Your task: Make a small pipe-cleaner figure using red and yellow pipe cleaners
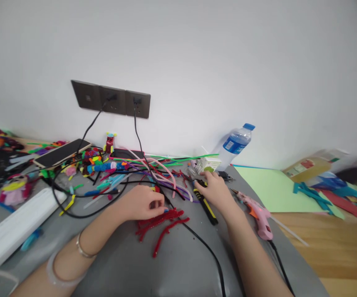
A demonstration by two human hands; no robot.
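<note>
My left hand [143, 203] is curled, with its fingertips down on red fuzzy pipe cleaners [156, 222] that lie bunched on the grey table. A separate bent red pipe cleaner [169, 233] rests just in front of them. Reaching farther out, my right hand [214, 189] has its fingers extended beside a small white box [207, 164] with a green picture. Its thumb side overlaps black-and-yellow-handled pliers [208, 209], which lie on the table; no firm grip on them shows. Pink, purple and green pipe cleaners [169, 175] spread behind both hands.
A pink glue gun [262, 225] with a black cord lies right of my right arm. A water bottle [235, 144] leans near the wall. At left are a white power strip [14, 231], a phone [62, 153] and looping cables. Green paper [261, 189] covers the right side.
</note>
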